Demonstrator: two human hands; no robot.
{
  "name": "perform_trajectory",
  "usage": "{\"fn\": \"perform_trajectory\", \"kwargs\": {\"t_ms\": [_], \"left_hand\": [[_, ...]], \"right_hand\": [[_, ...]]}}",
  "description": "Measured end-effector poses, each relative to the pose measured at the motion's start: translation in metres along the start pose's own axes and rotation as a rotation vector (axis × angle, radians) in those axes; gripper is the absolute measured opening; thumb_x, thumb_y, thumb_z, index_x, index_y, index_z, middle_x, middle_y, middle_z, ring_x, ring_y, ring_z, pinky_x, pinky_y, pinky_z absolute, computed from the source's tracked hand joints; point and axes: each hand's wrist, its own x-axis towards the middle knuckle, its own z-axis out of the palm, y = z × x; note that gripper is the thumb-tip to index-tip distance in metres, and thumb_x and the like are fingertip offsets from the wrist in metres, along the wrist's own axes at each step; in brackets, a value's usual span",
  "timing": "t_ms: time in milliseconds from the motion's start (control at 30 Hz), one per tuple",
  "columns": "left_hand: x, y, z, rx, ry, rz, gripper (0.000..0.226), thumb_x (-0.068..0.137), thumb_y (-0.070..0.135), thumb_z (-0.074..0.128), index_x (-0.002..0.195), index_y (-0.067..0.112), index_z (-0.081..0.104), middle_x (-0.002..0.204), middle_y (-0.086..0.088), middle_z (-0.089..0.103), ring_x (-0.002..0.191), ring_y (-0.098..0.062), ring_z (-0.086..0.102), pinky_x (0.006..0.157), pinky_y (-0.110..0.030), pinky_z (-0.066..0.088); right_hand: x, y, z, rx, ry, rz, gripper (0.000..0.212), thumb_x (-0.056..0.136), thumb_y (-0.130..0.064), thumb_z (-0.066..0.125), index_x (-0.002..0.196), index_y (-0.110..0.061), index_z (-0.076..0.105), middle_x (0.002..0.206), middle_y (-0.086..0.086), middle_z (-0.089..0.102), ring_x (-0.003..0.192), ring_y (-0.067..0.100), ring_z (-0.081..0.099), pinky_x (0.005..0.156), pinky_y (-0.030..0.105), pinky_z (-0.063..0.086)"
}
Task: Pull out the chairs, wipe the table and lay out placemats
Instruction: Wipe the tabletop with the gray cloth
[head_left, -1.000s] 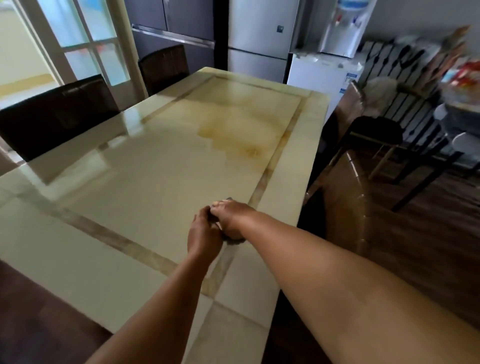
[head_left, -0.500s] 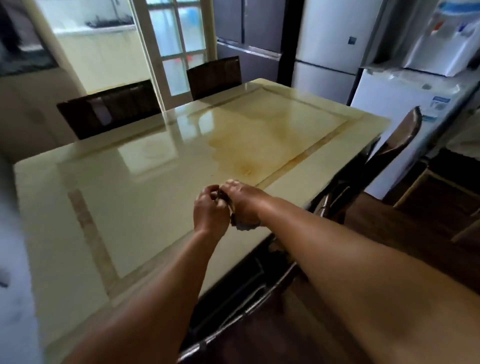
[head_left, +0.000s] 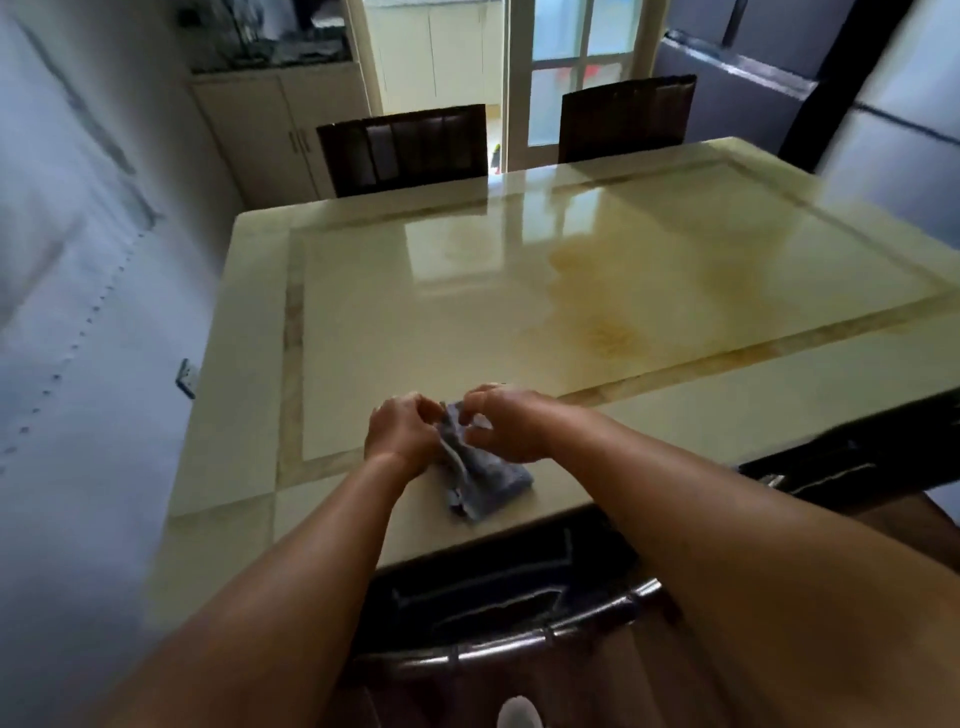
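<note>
A glossy cream marble table (head_left: 395, 332) with tan inlay strips fills the view. A blue-grey cloth (head_left: 480, 480) hangs crumpled over its near edge. My left hand (head_left: 402, 434) and my right hand (head_left: 506, 426) both pinch the cloth's top, fingers closed on the fabric, just above the tabletop. A dark chair (head_left: 498, 618) with a chrome back rail sits tucked under the near side below my arms. A second dark chair (head_left: 852, 467) is at the near right. Two more dark chairs (head_left: 405, 148) (head_left: 626, 117) stand at the far side.
A pale wall (head_left: 78, 312) runs close along the table's left end. Cream cabinets (head_left: 270, 130) and a glazed door (head_left: 571, 67) stand behind the far chairs. A grey fridge (head_left: 893, 119) is at the far right. A yellowish stain (head_left: 608, 332) marks the tabletop.
The view has swung left around the table corner. My hands, first clasped tight together, have parted slightly, and the cloth now hangs visibly between them.
</note>
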Motion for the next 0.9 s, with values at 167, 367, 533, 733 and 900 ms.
{"fn": "perform_trajectory", "kwargs": {"t_ms": [167,367,533,733,900], "left_hand": [[0.024,-0.024,0.017,0.041,-0.112,-0.118,0.018,0.080,0.010,0.062,0.094,0.018,0.070,0.102,-0.008,0.071,0.097,-0.024,0.064,0.087,-0.032,0.053],[0.045,-0.023,0.017,-0.095,0.073,-0.266,0.016,0.088,0.013,0.052,0.100,0.011,0.063,0.110,-0.013,0.066,0.101,-0.028,0.060,0.087,-0.031,0.048],[0.041,-0.038,0.020,-0.112,0.097,-0.260,0.025,0.091,0.010,0.041,0.105,0.010,0.062,0.112,-0.013,0.065,0.098,-0.024,0.058,0.080,-0.026,0.040],[0.041,-0.036,0.022,-0.110,0.277,-0.318,0.027,0.089,0.011,0.041,0.110,0.010,0.058,0.122,-0.016,0.055,0.112,-0.030,0.053,0.095,-0.032,0.041],[0.037,-0.018,0.035,-0.118,0.409,-0.384,0.027,0.089,0.011,0.042,0.110,0.010,0.059,0.120,-0.015,0.060,0.116,-0.031,0.050,0.098,-0.034,0.040]], "right_hand": [[0.015,0.023,0.003,-0.041,-0.141,-0.018,0.036,0.093,-0.033,0.056,0.128,-0.030,0.052,0.132,0.001,0.051,0.112,0.022,0.054,0.094,0.034,0.047],[0.058,0.007,0.034,-0.081,-0.156,-0.188,0.042,0.084,-0.032,0.067,0.123,-0.031,0.050,0.123,0.002,0.042,0.109,0.022,0.044,0.086,0.032,0.043],[0.085,0.007,0.050,-0.200,-0.123,-0.279,0.066,0.081,-0.054,0.061,0.138,-0.039,0.032,0.141,0.004,0.029,0.131,0.028,0.026,0.106,0.041,0.029],[0.079,0.023,0.081,-0.377,-0.167,-0.500,0.076,0.093,-0.062,0.024,0.150,-0.028,-0.014,0.154,-0.003,-0.027,0.136,0.015,-0.032,0.118,0.040,-0.014],[0.075,0.026,0.085,-0.448,-0.199,-0.610,0.082,0.090,-0.069,0.023,0.150,-0.027,-0.013,0.157,0.002,-0.022,0.131,0.017,-0.036,0.107,0.038,-0.024]]}}
